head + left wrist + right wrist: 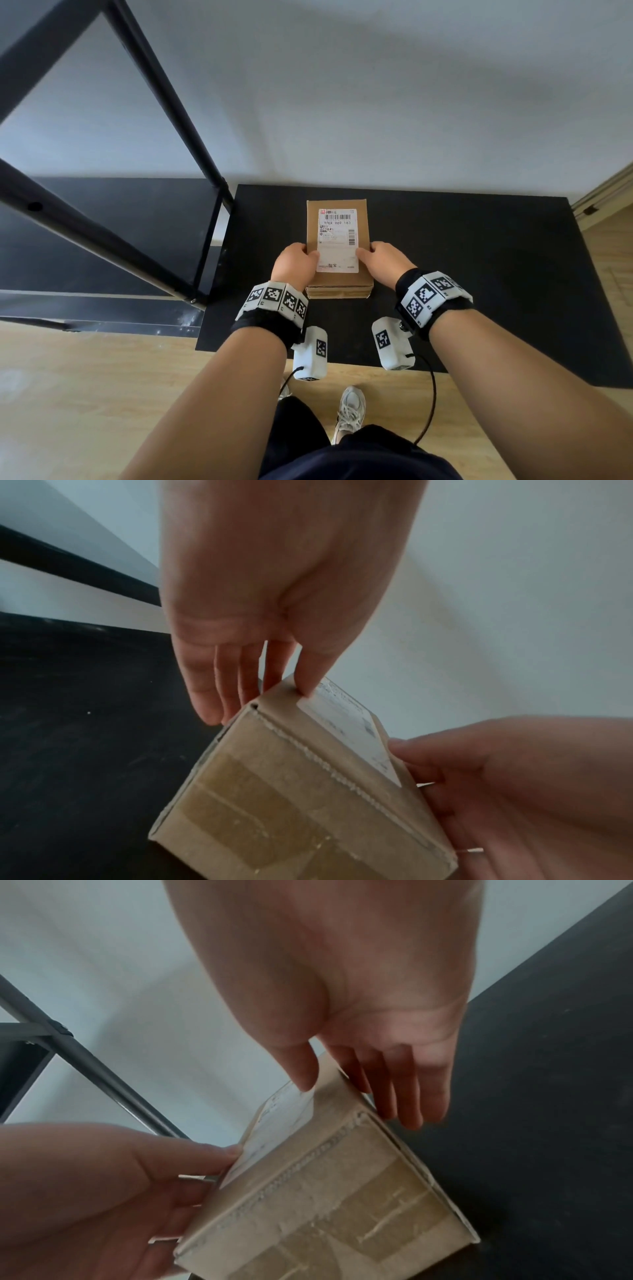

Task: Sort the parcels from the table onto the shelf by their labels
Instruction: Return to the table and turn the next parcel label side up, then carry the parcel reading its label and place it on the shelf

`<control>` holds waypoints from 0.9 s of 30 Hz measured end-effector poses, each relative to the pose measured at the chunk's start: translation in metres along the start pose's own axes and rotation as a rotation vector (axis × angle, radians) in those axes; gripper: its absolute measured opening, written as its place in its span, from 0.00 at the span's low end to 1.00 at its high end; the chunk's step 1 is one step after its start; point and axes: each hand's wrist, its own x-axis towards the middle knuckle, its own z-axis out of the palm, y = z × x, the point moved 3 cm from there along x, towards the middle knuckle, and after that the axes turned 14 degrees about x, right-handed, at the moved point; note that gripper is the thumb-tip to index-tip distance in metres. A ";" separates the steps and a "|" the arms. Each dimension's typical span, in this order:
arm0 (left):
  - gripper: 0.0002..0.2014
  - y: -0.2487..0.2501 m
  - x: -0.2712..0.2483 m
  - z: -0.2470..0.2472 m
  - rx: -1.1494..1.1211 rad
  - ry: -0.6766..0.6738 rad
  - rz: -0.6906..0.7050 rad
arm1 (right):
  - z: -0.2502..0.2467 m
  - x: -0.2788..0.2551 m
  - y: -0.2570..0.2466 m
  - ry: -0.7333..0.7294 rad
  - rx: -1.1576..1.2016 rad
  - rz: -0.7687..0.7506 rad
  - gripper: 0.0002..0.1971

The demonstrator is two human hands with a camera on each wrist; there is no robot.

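A brown cardboard parcel [342, 279] with a white shipping label [337, 240] lies flat on the black table [462, 274], near its left edge. My left hand [306, 251] grips the parcel's left edge, thumb on top and fingers down the side. My right hand [370, 250] grips the right edge the same way. In the left wrist view my left hand [263, 696] has its thumb on the label corner of the parcel [291, 791]. In the right wrist view my right hand [359, 1080] pinches the parcel [325, 1191] at its other top edge.
The black metal shelf [113, 219] stands to the left of the table, with a slanting frame post [178, 102] rising beside the parcel. A white wall runs behind. Wooden floor and my shoe [349, 407] lie below the table's near edge.
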 end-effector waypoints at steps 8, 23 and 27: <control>0.07 0.005 -0.014 -0.007 -0.164 0.036 0.030 | -0.015 -0.008 -0.009 0.051 0.057 -0.048 0.17; 0.11 0.086 -0.059 -0.121 -0.560 0.229 0.355 | -0.102 -0.086 -0.109 0.232 0.412 -0.405 0.21; 0.16 0.108 -0.074 -0.152 -0.606 0.245 0.453 | -0.123 -0.106 -0.136 0.262 0.454 -0.523 0.23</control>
